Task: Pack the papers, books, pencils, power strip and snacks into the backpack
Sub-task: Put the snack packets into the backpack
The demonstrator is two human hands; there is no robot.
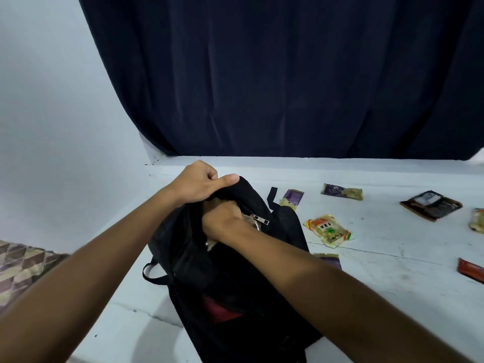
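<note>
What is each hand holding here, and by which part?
Left hand grips the backpack by its top edge. Right hand reaches into the opening; what it holds cannot be told.

Right hand (222, 221) fingers hidden inside backpack (235, 284).

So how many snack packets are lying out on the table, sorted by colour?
Purple packets: 3
Yellow packets: 2
Dark brown packet: 1
Red packet: 1
Total: 7
</note>
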